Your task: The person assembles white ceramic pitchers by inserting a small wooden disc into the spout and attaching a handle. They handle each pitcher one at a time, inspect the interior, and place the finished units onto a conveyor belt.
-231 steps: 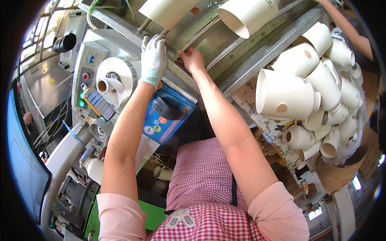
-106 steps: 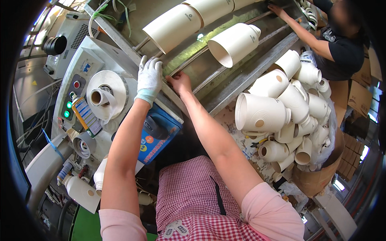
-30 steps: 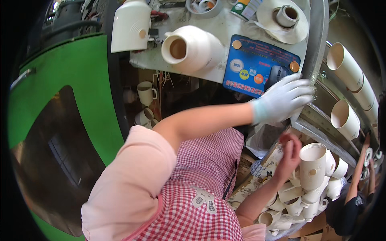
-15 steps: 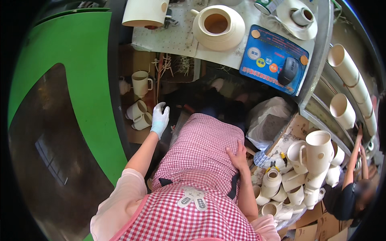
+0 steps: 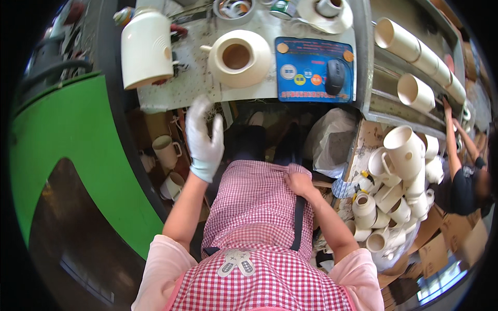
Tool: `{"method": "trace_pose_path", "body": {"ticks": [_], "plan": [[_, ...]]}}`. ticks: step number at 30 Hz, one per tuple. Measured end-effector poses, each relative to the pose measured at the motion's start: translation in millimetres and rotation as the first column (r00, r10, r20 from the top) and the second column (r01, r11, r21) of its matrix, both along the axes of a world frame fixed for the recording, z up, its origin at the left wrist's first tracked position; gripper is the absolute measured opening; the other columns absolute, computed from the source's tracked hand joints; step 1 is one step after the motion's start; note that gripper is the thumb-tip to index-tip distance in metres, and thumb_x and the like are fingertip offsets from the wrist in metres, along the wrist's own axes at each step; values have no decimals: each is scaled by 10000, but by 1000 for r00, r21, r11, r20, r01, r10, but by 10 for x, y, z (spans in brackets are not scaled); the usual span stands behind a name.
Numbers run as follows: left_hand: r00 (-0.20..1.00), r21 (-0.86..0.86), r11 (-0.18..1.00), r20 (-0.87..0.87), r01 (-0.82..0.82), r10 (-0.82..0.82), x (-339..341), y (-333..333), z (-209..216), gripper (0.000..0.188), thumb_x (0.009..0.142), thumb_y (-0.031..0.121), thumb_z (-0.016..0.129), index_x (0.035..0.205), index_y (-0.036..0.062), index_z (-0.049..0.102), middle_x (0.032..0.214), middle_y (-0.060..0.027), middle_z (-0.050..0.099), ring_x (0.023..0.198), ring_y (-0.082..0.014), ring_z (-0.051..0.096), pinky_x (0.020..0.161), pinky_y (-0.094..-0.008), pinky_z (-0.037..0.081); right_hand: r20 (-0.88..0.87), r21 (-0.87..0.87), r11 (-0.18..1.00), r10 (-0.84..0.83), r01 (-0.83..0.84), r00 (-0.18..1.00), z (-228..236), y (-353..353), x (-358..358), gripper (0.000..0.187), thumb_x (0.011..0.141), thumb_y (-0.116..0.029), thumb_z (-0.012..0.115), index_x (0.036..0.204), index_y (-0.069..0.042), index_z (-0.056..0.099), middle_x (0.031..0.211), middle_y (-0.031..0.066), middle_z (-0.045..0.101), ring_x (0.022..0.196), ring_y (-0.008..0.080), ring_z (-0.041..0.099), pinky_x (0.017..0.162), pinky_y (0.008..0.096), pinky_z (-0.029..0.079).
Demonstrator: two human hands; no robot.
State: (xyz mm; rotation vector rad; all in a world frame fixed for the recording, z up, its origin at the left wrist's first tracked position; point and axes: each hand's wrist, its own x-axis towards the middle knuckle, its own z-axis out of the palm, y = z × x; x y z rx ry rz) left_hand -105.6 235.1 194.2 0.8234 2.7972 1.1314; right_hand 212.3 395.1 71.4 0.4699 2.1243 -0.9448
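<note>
My left hand (image 5: 203, 139), in a white glove, is raised in front of the table's near edge. Its fingers and thumb are apart, with nothing between them. My right hand (image 5: 299, 183), without a glove, closes on a fold of the red-and-white checked apron (image 5: 254, 192) over my lap. Beyond the left hand, a cream jug (image 5: 258, 65) with a wide base and a round mouth stands on the table (image 5: 191, 85). To its left is a large cream ceramic vessel (image 5: 147, 49) with ridges on its side.
A computer mouse (image 5: 335, 76) rests on a blue mat (image 5: 288, 58). Cream mugs (image 5: 166, 152) stand beneath the table at left, near a green panel (image 5: 78, 124). Piled cream jugs (image 5: 402, 150) fill the right side. Farther right, another person's arms (image 5: 452, 135) reach toward a rack.
My left hand has risen from beside the mugs below to the table edge. My right hand, flat on the apron before, now grips its cloth. The view has shifted.
</note>
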Motion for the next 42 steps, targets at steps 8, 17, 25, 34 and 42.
{"method": "trace_pose_path", "body": {"ticks": [8,17,25,34,42], "plan": [[946,-384,867,67,317,-317,-944,1131,760,280,826,241,823,920,-10,741,1388,-213,609,1191,-403,627,985,-436,517,-495,-226,849,-522,477,695,745,708,-1275,470,913,-178,733,1339,-79,562,1218,141,635,1121,342,634,919,438,534],[777,65,942,547,331,-311,-1025,1862,1286,443,1059,312,560,1222,-79,689,1234,-155,719,1053,-155,639,921,-287,497,-533,-708,691,-657,143,533,1674,1231,-1052,973,737,-162,893,1557,-55,382,1500,187,503,1349,325,548,1140,407,432],[387,422,823,735,381,-556,-381,2658,515,578,1062,494,525,1385,18,581,1252,-157,700,1037,-239,720,943,-363,570,425,-854,-412,-905,317,-32,1311,1108,-345,347,1077,-262,541,1270,22,585,998,194,686,760,259,685,622,359,557],[-430,549,753,619,-363,-658,578,2196,174,532,1011,309,686,1402,-11,517,1211,-127,687,1071,-261,712,981,-421,573,317,-864,-333,-942,377,-107,1079,1239,-121,334,1051,-229,585,1248,40,584,885,165,662,690,230,640,559,304,508],[-396,541,671,545,-508,-739,926,2313,147,382,984,427,701,1214,137,605,937,8,643,833,-152,640,802,-369,564,290,-933,-275,-957,234,31,1055,1281,-120,370,1071,-250,552,1359,-19,533,1082,154,672,773,253,659,595,374,537]]}}
